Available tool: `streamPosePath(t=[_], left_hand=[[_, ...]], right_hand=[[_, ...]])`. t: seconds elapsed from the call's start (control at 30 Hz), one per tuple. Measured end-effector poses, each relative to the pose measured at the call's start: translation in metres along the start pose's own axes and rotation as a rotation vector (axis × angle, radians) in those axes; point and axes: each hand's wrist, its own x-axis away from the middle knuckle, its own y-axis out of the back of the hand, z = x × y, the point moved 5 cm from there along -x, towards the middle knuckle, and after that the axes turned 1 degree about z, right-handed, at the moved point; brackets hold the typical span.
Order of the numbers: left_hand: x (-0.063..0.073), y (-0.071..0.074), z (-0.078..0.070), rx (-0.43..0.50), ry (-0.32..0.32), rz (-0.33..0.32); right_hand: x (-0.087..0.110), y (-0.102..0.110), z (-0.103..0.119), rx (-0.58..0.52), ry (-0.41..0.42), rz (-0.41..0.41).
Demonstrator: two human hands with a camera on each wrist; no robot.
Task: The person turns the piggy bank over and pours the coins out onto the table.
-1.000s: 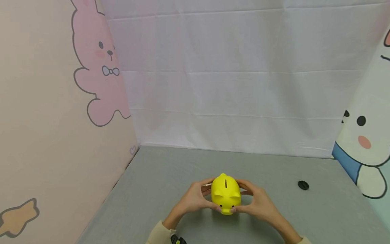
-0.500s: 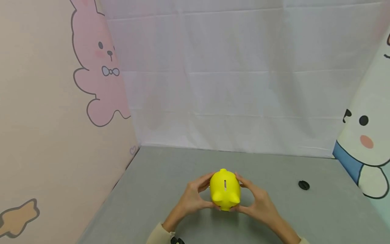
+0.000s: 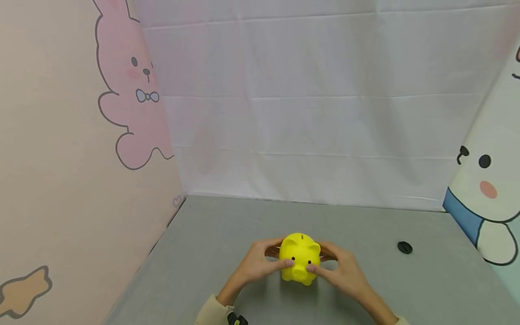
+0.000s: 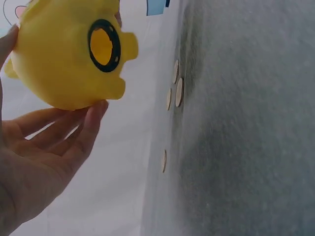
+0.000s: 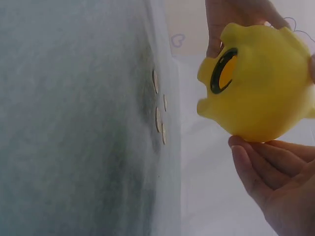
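Note:
Both hands hold a yellow piggy bank [image 3: 299,257] above the table. Its face and snout are turned toward the head camera, and the coin slot shows near its top. The left hand [image 3: 260,261] grips one side, thumb on the cheek near the eye. On the other side, the right hand [image 3: 342,271] does the same, its thumb beside the snout. From below, both wrist views show an uncovered round hole edged by a dark ring [image 4: 116,49] in the belly. Several coins [image 4: 179,92] lie on the table under the bank, hidden from the head view.
A black round plug [image 3: 405,247] lies on the grey tabletop [image 3: 227,216], off to the right. White cloth [image 3: 308,113] hangs behind the table. A wall with a pink rabbit drawing [image 3: 134,90] borders the left side.
The piggy bank first tipped forward and rose slightly, slot toward the camera. It has since rocked back and come down a little, so its face shows. Both hands kept hold of it throughout.

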Motion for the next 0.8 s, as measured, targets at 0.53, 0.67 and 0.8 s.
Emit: streamPosePath(t=[0.53,0.67,0.8], left_hand=[[-0.0026,-0.0050,0.0049,0.095,0.195,-0.017],[-0.0034,-0.0053,0.0046,0.132,0.204,-0.013],[-0.0036,-0.0038,0.0047,0.129,0.187,-0.006]], right_hand=[[-0.0075,-0.0077,-0.0062,-0.156,-0.345,0.148],[-0.0071,-0.0061,-0.0072,-0.233,-0.331,0.204],[-0.0050,-0.0031,-0.0099,-0.322,-0.313,0.266]])
